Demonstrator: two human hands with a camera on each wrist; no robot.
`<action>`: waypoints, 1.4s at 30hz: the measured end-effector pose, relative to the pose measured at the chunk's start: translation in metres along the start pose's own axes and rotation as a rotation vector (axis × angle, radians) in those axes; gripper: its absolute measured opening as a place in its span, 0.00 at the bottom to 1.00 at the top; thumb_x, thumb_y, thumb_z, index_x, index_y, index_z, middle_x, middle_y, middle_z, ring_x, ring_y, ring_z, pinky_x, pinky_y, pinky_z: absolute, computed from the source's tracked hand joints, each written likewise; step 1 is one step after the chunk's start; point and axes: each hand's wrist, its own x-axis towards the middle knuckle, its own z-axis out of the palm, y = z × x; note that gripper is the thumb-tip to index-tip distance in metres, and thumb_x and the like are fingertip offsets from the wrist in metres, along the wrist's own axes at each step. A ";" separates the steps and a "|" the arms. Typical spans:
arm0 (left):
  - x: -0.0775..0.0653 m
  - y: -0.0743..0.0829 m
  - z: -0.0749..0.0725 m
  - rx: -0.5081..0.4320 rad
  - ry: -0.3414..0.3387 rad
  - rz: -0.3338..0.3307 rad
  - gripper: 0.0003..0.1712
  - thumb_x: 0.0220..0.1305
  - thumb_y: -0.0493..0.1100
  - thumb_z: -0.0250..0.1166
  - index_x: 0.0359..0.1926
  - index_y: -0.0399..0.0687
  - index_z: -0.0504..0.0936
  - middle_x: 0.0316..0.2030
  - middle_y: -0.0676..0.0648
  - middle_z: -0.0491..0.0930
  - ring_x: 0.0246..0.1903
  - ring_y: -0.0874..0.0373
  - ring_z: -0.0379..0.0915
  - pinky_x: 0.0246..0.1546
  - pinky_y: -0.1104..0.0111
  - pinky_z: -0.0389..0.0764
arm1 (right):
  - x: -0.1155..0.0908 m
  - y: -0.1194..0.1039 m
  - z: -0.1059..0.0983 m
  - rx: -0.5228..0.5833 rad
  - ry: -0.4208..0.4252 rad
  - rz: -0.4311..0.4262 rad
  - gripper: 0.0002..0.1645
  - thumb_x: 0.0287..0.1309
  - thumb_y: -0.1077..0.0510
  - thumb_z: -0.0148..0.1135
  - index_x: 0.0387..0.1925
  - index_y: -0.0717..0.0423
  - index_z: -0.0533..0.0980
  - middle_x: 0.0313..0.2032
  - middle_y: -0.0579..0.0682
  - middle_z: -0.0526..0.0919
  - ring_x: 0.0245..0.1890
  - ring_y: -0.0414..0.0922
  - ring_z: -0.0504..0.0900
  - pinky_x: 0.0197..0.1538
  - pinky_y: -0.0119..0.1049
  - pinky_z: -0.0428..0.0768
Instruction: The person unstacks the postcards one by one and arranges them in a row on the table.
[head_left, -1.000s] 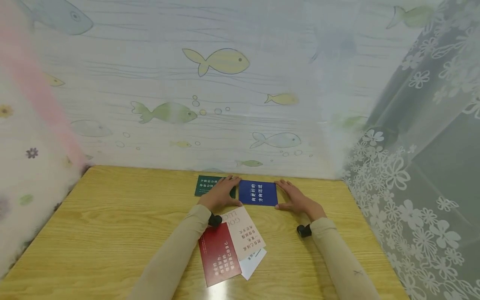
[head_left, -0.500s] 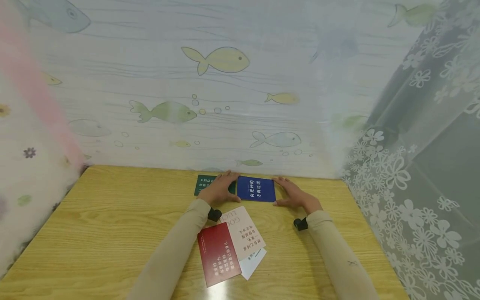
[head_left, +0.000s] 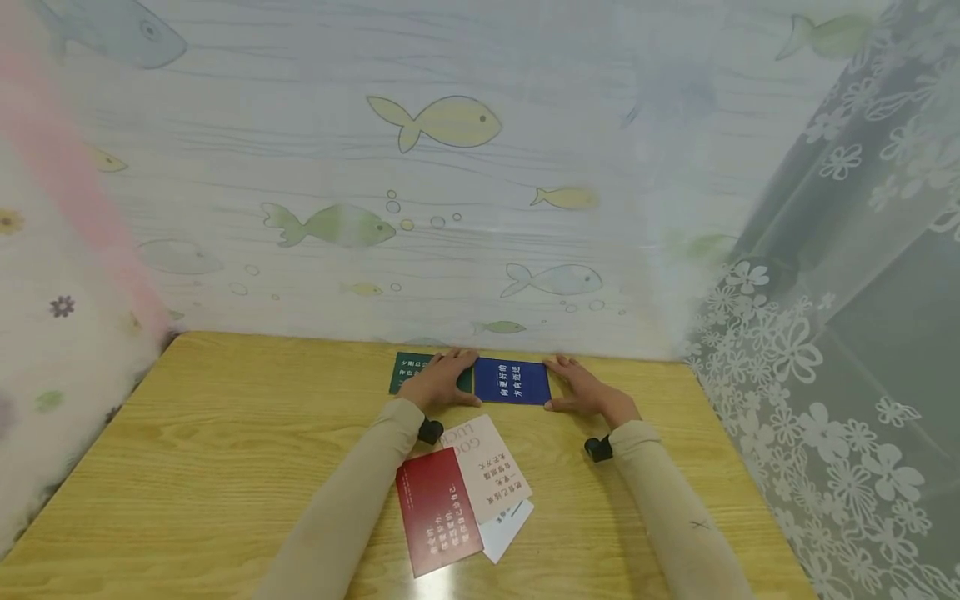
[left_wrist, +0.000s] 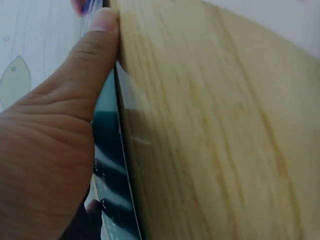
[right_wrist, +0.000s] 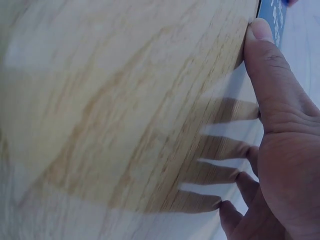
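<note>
A blue card point(head_left: 512, 381) with white lettering lies flat near the table's back edge, between my two hands. My left hand point(head_left: 438, 383) touches its left side, thumb at the near corner and fingers at the far one. On the opposite side, my right hand point(head_left: 585, 392) spans the right edge the same way, its thumb point(right_wrist: 262, 35) at the near corner in the right wrist view. A dark green card point(head_left: 406, 375) lies just left of the blue one, partly hidden under my left hand. In the left wrist view, that green card point(left_wrist: 117, 190) runs beneath the palm.
Nearer me, a red card point(head_left: 438, 512) overlaps a pale pink card point(head_left: 491, 467), and a small white card point(head_left: 506, 533) shows from under them. A fish-patterned curtain point(head_left: 442, 250) hangs behind the wooden table point(head_left: 247, 450); lace point(head_left: 795, 358) hangs at the right.
The blue card has shifted slightly left and back, closer to the green card. Both hands moved with it, the right one leftward; over the last half second they barely moved.
</note>
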 end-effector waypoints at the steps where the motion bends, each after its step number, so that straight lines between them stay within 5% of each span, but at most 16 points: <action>1: 0.000 0.000 0.000 0.014 -0.001 0.001 0.56 0.60 0.61 0.73 0.81 0.58 0.52 0.81 0.43 0.48 0.79 0.34 0.39 0.75 0.38 0.53 | 0.000 -0.001 0.000 -0.001 0.000 0.000 0.53 0.65 0.46 0.68 0.80 0.60 0.51 0.78 0.71 0.44 0.78 0.71 0.42 0.76 0.68 0.49; 10: -0.001 0.002 -0.002 0.172 0.001 0.041 0.55 0.62 0.63 0.70 0.81 0.51 0.53 0.80 0.47 0.52 0.80 0.46 0.41 0.80 0.50 0.45 | -0.003 -0.002 0.003 0.000 0.014 -0.023 0.53 0.66 0.43 0.65 0.80 0.59 0.50 0.78 0.71 0.44 0.78 0.71 0.41 0.76 0.68 0.48; 15: -0.005 0.005 -0.005 0.135 0.010 0.059 0.54 0.62 0.59 0.71 0.80 0.49 0.55 0.80 0.46 0.52 0.80 0.45 0.41 0.80 0.51 0.45 | -0.006 -0.001 0.006 0.007 0.085 -0.114 0.56 0.65 0.39 0.65 0.79 0.63 0.51 0.75 0.76 0.48 0.75 0.75 0.45 0.74 0.72 0.50; 24: -0.021 0.010 -0.016 0.079 -0.005 0.121 0.50 0.66 0.55 0.70 0.80 0.45 0.54 0.80 0.44 0.53 0.80 0.43 0.40 0.80 0.47 0.43 | -0.014 -0.031 0.011 -0.039 0.199 -0.122 0.52 0.64 0.53 0.69 0.78 0.66 0.52 0.77 0.70 0.51 0.77 0.69 0.47 0.77 0.65 0.52; 32: -0.063 0.023 -0.026 0.168 -0.043 0.153 0.47 0.68 0.54 0.68 0.78 0.39 0.58 0.79 0.39 0.52 0.79 0.39 0.40 0.78 0.41 0.46 | -0.055 -0.089 0.033 0.001 0.212 -0.180 0.49 0.63 0.56 0.70 0.76 0.69 0.55 0.76 0.70 0.54 0.77 0.70 0.48 0.75 0.67 0.56; 42: -0.135 0.019 -0.003 0.231 -0.001 0.205 0.35 0.70 0.52 0.65 0.73 0.44 0.71 0.76 0.38 0.61 0.77 0.35 0.49 0.75 0.38 0.53 | -0.124 -0.154 0.079 -0.055 0.029 -0.324 0.47 0.66 0.44 0.65 0.79 0.52 0.57 0.80 0.54 0.54 0.80 0.57 0.49 0.77 0.59 0.57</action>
